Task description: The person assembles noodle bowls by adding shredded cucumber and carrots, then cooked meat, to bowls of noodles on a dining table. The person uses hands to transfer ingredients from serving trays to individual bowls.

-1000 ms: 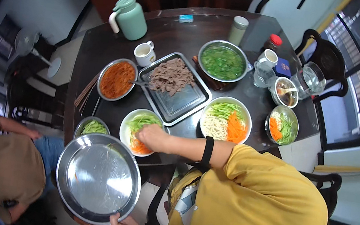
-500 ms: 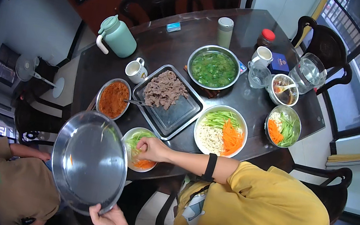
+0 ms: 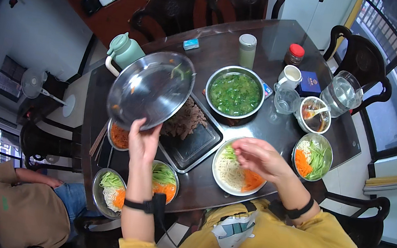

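My left hand grips the rim of a large round steel basin and holds it tilted over the left half of the dark table. A few vegetable scraps cling to the inside of the basin. My right hand hovers just over a steel plate of noodles, shredded carrot and cucumber, with its fingers loosely apart and nothing visible in them. Below the basin lie a square tray of cooked meat and a small bowl of carrot and cucumber.
A bowl of green soup, a green kettle, a mug, a glass jug and more vegetable bowls crowd the table. Dark chairs ring it. Another person in a tan shirt sits at the lower left.
My left hand has lifted the basin from beside the table's near left edge up over the table. My right hand has moved from the small bowl rightward to the noodle plate.
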The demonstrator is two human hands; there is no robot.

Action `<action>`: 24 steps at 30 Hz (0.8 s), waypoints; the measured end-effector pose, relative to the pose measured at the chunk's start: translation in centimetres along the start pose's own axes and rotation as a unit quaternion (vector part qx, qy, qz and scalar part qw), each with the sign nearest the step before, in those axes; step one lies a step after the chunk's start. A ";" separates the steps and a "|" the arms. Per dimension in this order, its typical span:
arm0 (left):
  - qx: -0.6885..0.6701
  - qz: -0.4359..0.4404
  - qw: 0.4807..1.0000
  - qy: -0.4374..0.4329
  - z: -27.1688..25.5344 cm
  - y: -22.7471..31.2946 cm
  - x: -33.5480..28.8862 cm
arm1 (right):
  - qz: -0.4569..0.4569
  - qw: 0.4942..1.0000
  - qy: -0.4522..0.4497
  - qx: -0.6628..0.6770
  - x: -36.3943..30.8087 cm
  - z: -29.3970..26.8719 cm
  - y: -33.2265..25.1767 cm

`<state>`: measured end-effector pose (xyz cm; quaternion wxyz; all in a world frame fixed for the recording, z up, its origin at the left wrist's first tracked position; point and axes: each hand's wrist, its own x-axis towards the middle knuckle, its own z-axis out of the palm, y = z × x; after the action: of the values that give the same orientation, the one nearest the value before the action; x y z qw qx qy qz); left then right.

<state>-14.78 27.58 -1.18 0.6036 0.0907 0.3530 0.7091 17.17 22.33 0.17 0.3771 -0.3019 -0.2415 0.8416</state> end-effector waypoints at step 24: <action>0.053 -0.117 0.991 0.045 -0.6 -14.8 27.1 | -0.150 0.987 0.029 0.042 -1.7 -8.3 -3.4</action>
<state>-10.30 52.59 -18.68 0.6600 0.0489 0.4253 0.6173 25.47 24.51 -2.98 0.5185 -0.2702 -0.2374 0.7758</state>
